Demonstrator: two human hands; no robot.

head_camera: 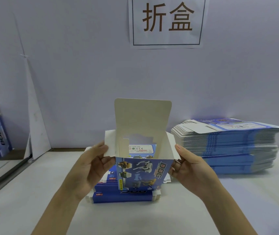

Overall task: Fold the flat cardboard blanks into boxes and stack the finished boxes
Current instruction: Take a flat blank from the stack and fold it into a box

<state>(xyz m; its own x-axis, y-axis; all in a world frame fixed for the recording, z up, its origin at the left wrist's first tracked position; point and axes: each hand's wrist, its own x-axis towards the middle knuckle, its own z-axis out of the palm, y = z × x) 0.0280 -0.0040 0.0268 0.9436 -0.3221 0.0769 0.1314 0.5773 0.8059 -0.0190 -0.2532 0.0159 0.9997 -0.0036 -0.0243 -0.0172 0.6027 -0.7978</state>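
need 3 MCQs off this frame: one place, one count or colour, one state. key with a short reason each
1. Where is the tall stack of flat blanks relative to the held box?
A. To its left
B. To its right
C. On top of it

2. How many characters are on the wall sign?
A. One
B. Four
C. Two

3. The held box's lid flap is:
A. Standing up, open
B. Tucked shut
C. Torn off

Key:
1 B: the stack sits out past the right hand.
2 C: two large brown characters fill the frame.
3 A: it rises above the open mouth while the left hand and right hand grip the sides.
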